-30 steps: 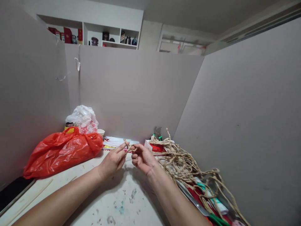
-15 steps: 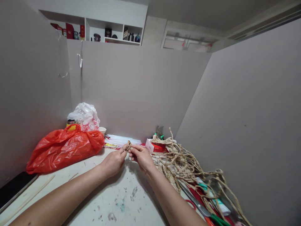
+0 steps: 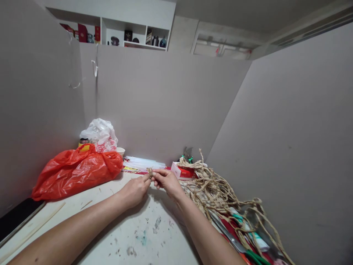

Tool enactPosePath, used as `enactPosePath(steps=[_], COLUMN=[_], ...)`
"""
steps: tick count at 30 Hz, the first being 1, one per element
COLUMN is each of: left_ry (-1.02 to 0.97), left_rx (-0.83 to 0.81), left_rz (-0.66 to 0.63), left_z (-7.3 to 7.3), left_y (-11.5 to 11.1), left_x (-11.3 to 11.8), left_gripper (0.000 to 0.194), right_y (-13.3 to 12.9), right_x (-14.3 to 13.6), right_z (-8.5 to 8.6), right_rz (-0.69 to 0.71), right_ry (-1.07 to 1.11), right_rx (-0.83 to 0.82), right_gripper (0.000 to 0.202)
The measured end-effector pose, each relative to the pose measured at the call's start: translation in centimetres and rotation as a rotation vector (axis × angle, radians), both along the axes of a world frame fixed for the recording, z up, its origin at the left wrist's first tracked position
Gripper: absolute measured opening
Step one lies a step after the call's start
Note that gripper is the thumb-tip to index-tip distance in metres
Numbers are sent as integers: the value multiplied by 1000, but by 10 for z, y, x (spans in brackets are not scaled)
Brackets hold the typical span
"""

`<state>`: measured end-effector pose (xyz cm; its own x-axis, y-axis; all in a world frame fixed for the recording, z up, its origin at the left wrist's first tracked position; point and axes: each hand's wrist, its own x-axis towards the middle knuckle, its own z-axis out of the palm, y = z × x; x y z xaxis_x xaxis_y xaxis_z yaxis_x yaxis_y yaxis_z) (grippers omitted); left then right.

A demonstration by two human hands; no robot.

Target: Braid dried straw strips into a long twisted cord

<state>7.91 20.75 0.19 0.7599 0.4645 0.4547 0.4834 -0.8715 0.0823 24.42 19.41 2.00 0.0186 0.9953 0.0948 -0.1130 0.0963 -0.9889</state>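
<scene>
red bag: big crumpled red plastic bag (image 3: 75,171) parked at the far left of the tabletop (image 3: 143,235), up against the left partition, well apart from the hands

white bag: smaller white plastic bag (image 3: 99,134) right behind it in the corner, with a little paper cup (image 3: 120,151) just beside

left hand: left hand (image 3: 135,190) has its fingertips pressed together on a small knot of twine (image 3: 150,172), so that grip is a pinch on the knot's left side

knot: held a bit above the tabletop, about mid-frame, right between both hands, in front of a flat pack of clear sticks (image 3: 143,163)

right hand: right hand (image 3: 165,181) pinches the same knot from the other side, thumb and fingers closed on it

progress: looks to me like the knot is already formed and just getting snugged; can't tell how tight it is, it's tiny in the shot

what's left: a whole tangled twine pile (image 3: 217,193) sits just right of the right hand, so plenty of cord isn't worked up, I'd guess

red box: small red-and-white box (image 3: 183,171) behind the right hand, partly under the twine

room: open paint-speckled tabletop in front of and under the forearms; the right side is cramped by twine, scissors (image 3: 242,250) and the right partition

edges: walls box in three sides, so the free room is toward the near edge
</scene>
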Motion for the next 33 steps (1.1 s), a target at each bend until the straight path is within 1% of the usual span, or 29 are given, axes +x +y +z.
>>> enactPosePath(steps=[4,7,10,14,18,20,25,30,33], left_ry=[13,17,19,-15,-35,-31,-12,21,71], left_rx=[-22,-29,-43,-77,-106,-103,-104,-86,-70], left_rz=[-36,-15,0,-23,-33,-43,-63,-100,-93], left_z=[2,3,4,2,1,-1,-3,1,0], left_y=[-2,-2,0,1,2,3,3,-1,-3], left_x=[0,0,-2,-3,-2,-2,-1,-1,0], left_gripper=[35,35,35,43,46,46,35,29,24], right_y=[-3,-4,-5,-4,0,1,1,-1,-2], right_x=[6,8,7,7,10,10,7,8,8], right_z=[1,2,4,4,0,-2,-3,-3,-4], right_rz=[84,109,81,20,20,26,12,25,40], right_ry=[-53,-80,-122,-176,-176,-172,-192,-244,-294], right_rx=[-28,-27,17,60,41,19,-15,-16,-18], right_gripper=[34,36,31,22,18,20,24,12,7])
